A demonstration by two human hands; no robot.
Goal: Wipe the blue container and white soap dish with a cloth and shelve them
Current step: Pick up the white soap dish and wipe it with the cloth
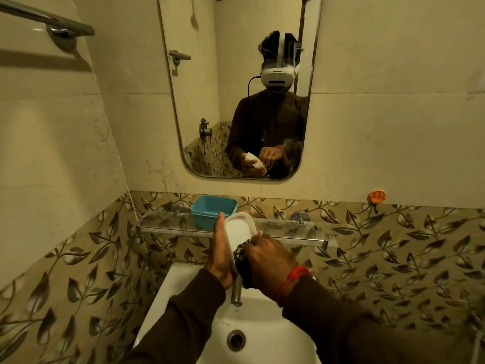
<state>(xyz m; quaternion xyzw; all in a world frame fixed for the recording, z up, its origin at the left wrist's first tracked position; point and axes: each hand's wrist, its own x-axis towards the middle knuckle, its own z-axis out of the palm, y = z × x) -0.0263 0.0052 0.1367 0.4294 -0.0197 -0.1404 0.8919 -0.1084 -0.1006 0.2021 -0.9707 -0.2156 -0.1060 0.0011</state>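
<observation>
The left hand (219,254) clasps the dish (240,229) upright, long axis toward the shelf (301,232) just beyond; the right hand (270,261) grips the cloth (241,254) against it.

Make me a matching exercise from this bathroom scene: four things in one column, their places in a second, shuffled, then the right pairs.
Things:
1. blue plastic container
2. white oval soap dish
3. dark patterned cloth
4. orange wall hook

Places:
A. in the left hand
B. on the tiled wall at far right
C. on the glass shelf
D. in the right hand

Pairs: 1-C, 2-A, 3-D, 4-B
</observation>
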